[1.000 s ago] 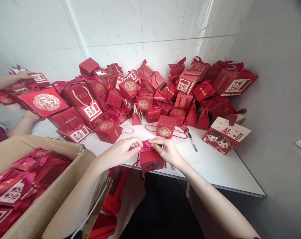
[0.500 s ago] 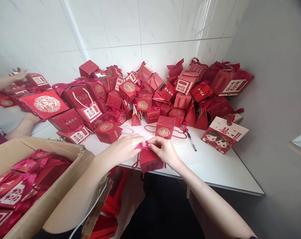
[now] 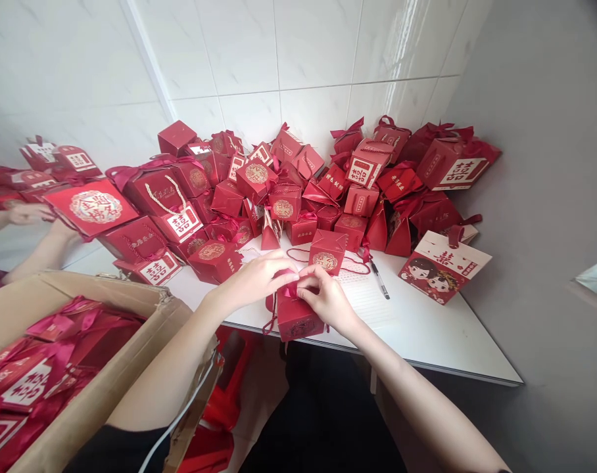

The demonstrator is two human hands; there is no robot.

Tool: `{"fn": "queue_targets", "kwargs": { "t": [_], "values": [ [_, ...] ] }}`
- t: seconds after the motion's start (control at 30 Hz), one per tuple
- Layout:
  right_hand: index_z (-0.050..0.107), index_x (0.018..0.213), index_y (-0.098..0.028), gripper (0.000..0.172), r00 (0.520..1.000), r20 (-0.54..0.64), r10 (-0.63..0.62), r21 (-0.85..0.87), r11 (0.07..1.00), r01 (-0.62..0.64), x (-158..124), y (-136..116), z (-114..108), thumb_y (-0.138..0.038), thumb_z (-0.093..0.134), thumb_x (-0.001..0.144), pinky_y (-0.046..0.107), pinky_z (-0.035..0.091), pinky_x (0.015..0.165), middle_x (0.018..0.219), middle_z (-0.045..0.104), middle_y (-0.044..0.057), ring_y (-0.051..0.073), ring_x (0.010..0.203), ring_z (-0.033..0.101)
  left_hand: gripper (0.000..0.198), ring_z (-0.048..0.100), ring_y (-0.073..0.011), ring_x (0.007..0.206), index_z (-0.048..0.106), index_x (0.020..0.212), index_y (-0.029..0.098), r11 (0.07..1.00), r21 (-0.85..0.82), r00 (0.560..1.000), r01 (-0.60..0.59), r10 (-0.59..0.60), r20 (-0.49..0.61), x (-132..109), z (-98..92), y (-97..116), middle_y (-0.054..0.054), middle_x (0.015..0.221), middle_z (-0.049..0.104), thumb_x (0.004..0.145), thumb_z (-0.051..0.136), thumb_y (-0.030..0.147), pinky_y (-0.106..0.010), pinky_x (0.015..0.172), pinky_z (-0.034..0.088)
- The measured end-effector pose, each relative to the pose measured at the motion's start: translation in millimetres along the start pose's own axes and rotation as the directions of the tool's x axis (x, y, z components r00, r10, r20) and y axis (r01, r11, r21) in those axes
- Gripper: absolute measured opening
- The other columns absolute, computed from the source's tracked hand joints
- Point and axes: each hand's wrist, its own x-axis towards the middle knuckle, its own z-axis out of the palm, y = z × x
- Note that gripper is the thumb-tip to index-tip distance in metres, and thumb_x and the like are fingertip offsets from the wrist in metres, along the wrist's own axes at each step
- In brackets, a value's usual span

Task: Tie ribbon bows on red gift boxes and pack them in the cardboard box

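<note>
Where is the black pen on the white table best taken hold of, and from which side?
Grip the middle of the pen from above, fingers across its barrel: it lies flat on the table, with bare surface on its right. The right hand, pinching the ribbon, is nearest.

The double-happiness sign 囍 stands in red on white labels: on a handled box [image 3: 183,222] at left, a nearer box [image 3: 156,269], a far box [image 3: 361,172] and a far-right box [image 3: 460,171]. The mark on the small red box [image 3: 298,318] at the table [image 3: 427,328] edge is unreadable.
</note>
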Motion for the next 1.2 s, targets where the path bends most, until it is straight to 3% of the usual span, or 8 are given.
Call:
{"fn": "queue_targets", "kwargs": {
  "t": [0.27, 0.37, 0.57, 0.87, 1.03, 1.2],
  "values": [
    [0.042, 0.087, -0.023, 0.019, 1.0, -0.028, 0.011, 0.091, 0.996, -0.008, -1.0, 5.3, 0.4, -0.027, 0.058, 0.077, 0.033, 0.05, 0.075, 0.079, 0.071, 0.001, 0.018, 0.078, 0.067, 0.015, 0.059, -0.0155, 0.081, 0.06, 0.083, 0.018, 0.937, -0.34, 0.988, 0.082, -0.122, -0.096, 8.9, 29.3, -24.6, -0.001, 0.084, 0.064, 0.082, 0.052, 0.031, -0.028, 0.078, 0.045],
    [0.042, 0.083, -0.023, 0.02, 0.999, -0.035, 0.023, 0.119, 0.993, -0.018, -1.1, 4.9, 1.4, -0.031, 0.06, 0.077, 0.035, 0.05, 0.079, 0.082, 0.072, 0.003, 0.02, 0.083, 0.068, 0.011, 0.058, -0.0155, 0.078, 0.057, 0.078, 0.017, 0.931, -0.351, 0.985, 0.098, -0.141, -0.099, 2.2, 39.4, -27.7, -0.001, 0.08, 0.062, 0.08, 0.051, 0.025, -0.028, 0.076, 0.046],
    [0.046, 0.081, -0.022, 0.016, 0.999, -0.049, -0.01, 0.146, 0.989, 0.017, -1.9, 6.1, 3.2, -0.029, 0.06, 0.077, 0.033, 0.051, 0.078, 0.081, 0.07, 0.003, 0.018, 0.082, 0.067, 0.008, 0.057, -0.0179, 0.087, 0.059, 0.078, 0.018, 0.96, -0.281, 0.967, 0.003, -0.075, -0.244, -16.7, 50.9, -24.7, -0.005, 0.086, 0.062, 0.078, 0.052, 0.022, -0.031, 0.082, 0.045],
    [0.058, 0.083, -0.02, 0.007, 0.994, -0.053, -0.099, -0.062, 0.993, 0.095, -4.2, 4.8, -1.2, -0.024, 0.057, 0.077, 0.032, 0.051, 0.079, 0.084, 0.07, 0.004, 0.018, 0.082, 0.066, 0.011, 0.058, -0.0174, 0.082, 0.057, 0.069, 0.018, 0.97, -0.237, 0.92, 0.057, -0.144, -0.366, -24.9, 66.6, -16.7, -0.004, 0.083, 0.062, 0.078, 0.052, 0.02, -0.032, 0.08, 0.046],
    [0.066, 0.088, -0.022, 0.017, 0.985, 0.051, -0.165, -0.246, 0.954, 0.173, -7.3, -4.5, -10.8, -0.018, 0.051, 0.081, 0.032, 0.051, 0.08, 0.091, 0.072, 0.003, 0.019, 0.084, 0.066, 0.013, 0.059, -0.0181, 0.084, 0.06, 0.069, 0.018, 0.955, -0.292, 0.921, 0.055, -0.162, -0.355, -24.8, 71.4, -17.6, -0.005, 0.085, 0.062, 0.079, 0.052, 0.021, -0.033, 0.082, 0.047],
    [0.064, 0.092, -0.023, 0.017, 0.974, 0.015, -0.224, -0.373, 0.903, 0.214, -9.1, -5.6, -12.5, -0.017, 0.051, 0.083, 0.032, 0.051, 0.078, 0.09, 0.07, 0.004, 0.019, 0.083, 0.066, 0.01, 0.057, -0.0212, 0.094, 0.062, 0.075, 0.017, 0.937, -0.338, 0.927, 0.085, -0.199, -0.318, -25.1, 72.1, -14.0, -0.009, 0.094, 0.063, 0.078, 0.056, 0.025, -0.036, 0.088, 0.043]
  ]
}}
